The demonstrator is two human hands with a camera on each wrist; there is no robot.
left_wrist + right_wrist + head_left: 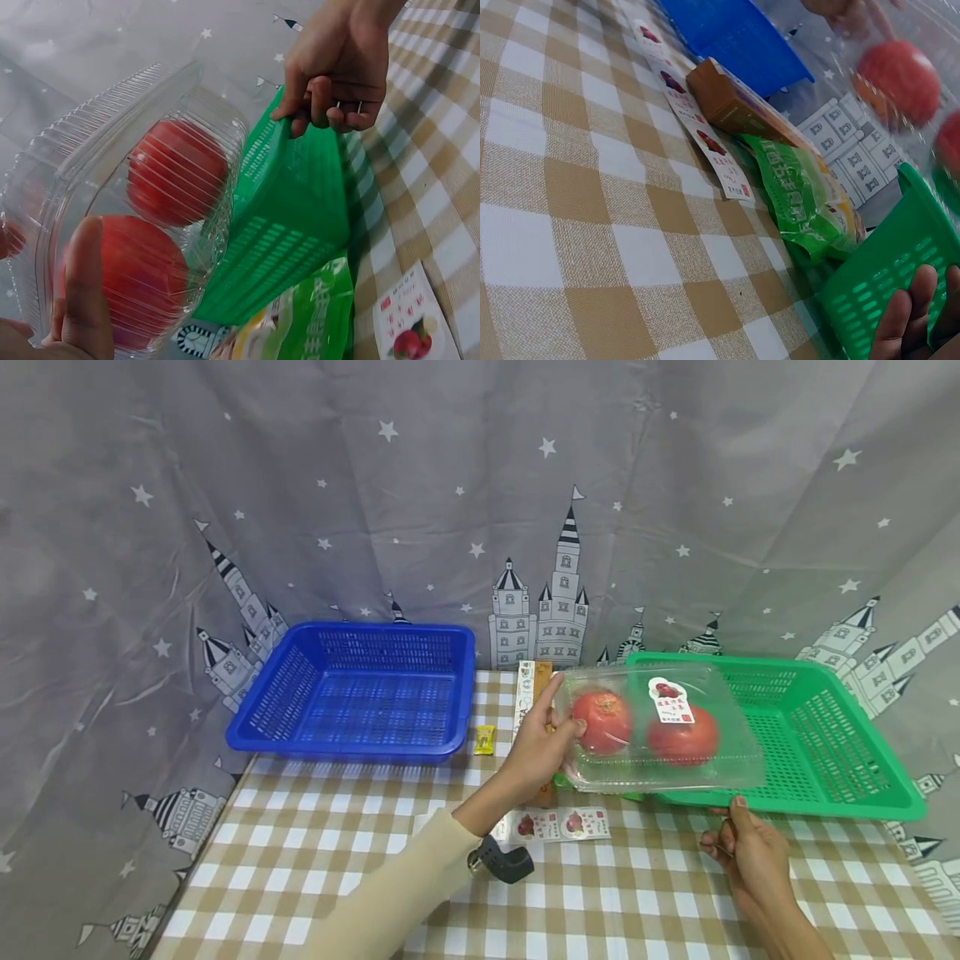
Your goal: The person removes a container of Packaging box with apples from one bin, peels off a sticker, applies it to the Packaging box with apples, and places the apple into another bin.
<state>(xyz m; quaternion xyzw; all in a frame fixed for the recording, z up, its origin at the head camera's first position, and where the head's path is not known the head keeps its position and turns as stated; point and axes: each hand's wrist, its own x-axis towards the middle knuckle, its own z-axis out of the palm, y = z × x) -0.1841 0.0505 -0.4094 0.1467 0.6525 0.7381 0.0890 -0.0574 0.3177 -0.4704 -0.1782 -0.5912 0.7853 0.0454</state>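
Fingers of the left hand (536, 752) grip one clamshell (660, 727) of two tomatoes (602, 721); right hand (750, 852) grips one green basket (825, 752).

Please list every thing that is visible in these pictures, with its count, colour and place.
clamshell box: 1, clear, held above green basket's left end
tomatoes: 2, red, inside the box
green basket: 1, green, table right
blue basket: 1, blue, table left
sticker strip: 1, white, table middle
green packet: 1, green, beside green basket
brown carton: 1, brown, beside packet
small sachet: 1, yellow, by blue basket
tablecloth: 1, checked
curtain: 1, grey, behind
left hand: holds box
right hand: grips green basket's rim
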